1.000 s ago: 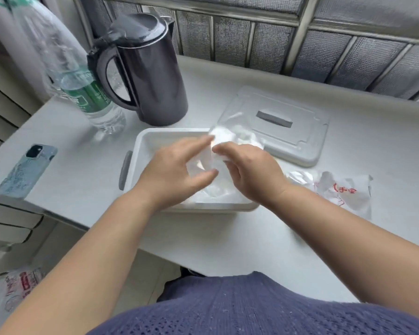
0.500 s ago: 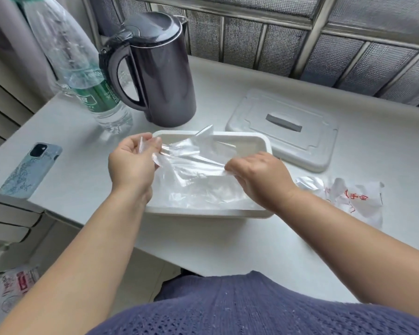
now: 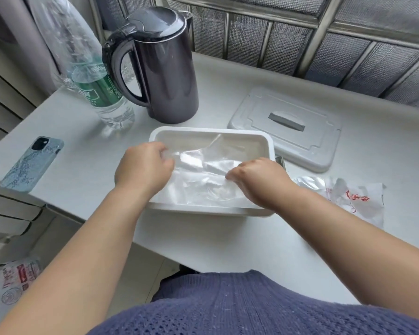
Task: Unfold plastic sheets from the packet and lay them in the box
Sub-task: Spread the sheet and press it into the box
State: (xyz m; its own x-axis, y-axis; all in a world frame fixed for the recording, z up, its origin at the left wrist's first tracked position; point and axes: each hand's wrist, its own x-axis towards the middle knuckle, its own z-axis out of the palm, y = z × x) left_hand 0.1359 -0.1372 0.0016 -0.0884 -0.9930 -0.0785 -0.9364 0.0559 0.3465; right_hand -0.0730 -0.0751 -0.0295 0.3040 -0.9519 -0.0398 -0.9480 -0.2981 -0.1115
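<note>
My left hand [image 3: 143, 170] grips the left edge of the plastic sheet [image 3: 203, 175] with curled fingers. My right hand [image 3: 257, 180] pinches the sheet's right side. The sheet lies crumpled and partly spread inside the white box [image 3: 211, 131]. The packet [image 3: 356, 201] lies on the table [image 3: 228, 238] just right of the box. The lid [image 3: 286, 126] sits beyond it, far right.

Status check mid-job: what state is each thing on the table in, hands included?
box: open, lid off, sheet inside
lid: off, lying flat behind-right of the box
plastic sheet: unfolded, wrinkled, low in the box
left hand: fingers curled, pinching the sheet's left end
right hand: pinching the sheet's right end
packet: opened, crumpled, right of the box
kettle: upright, top closed
bottle: standing, cap out of view
phone: face down
</note>
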